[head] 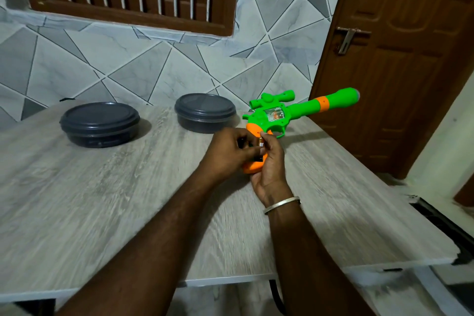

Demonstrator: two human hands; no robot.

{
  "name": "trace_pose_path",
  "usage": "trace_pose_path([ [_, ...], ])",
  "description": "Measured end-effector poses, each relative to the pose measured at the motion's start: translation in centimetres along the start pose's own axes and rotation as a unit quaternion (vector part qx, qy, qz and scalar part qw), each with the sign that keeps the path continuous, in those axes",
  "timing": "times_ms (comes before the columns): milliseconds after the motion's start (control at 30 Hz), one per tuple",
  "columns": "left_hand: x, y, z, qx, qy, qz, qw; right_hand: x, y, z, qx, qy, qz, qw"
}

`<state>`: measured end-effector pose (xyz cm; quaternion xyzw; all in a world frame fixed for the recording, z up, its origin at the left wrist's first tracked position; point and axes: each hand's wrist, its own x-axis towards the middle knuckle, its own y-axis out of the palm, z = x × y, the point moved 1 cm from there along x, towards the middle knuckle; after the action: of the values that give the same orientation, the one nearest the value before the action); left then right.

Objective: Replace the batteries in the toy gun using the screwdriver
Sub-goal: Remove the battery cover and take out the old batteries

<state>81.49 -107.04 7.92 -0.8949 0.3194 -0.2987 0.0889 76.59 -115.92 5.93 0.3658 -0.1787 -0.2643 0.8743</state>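
Note:
A green and orange toy gun (289, 113) is held above the wooden table (102, 200), barrel pointing right and away. My right hand (272, 161) grips its orange handle (252, 167) from the right side. My left hand (228, 151) pinches a small battery (261, 145) with a copper-coloured end at the open side of the handle. Another dark battery end (241, 142) shows between my left fingers. No screwdriver shows in this view.
Two dark round lidded containers (100, 124) (205, 111) stand at the back of the table. A tiled wall lies behind them, and a brown wooden door (400, 59) stands at the right. The table's right edge (410, 261) is chipped.

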Motion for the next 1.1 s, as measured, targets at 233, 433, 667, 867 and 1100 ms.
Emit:
trace_pose_path([
  [233, 0.8, -5.5, 0.7, 0.045, -0.084, -0.240, 0.966, 0.0, -0.6, -0.2, -0.091, 0.010, -0.055, 0.994],
  [433, 1.2, -7.7, 5.0, 0.279, -0.299, -0.105, 0.906, -0.1, -0.6, 0.1, -0.086, 0.010, -0.078, 0.993],
  [667, 1.1, -6.6, 5.4, 0.263, -0.304, -0.084, 0.912, -0.2, -0.6, 0.2, -0.087, 0.017, -0.085, 0.992],
  [867, 1.0, -5.7, 5.5, 0.265, -0.275, -0.077, 0.921, -0.4, -0.6, 0.3, -0.084, 0.016, -0.088, 0.992],
  [1100, 1.4, -6.3, 5.2, 0.171, -0.246, -0.151, 0.942, -0.4, -0.5, 0.3, -0.084, 0.019, -0.091, 0.992],
])
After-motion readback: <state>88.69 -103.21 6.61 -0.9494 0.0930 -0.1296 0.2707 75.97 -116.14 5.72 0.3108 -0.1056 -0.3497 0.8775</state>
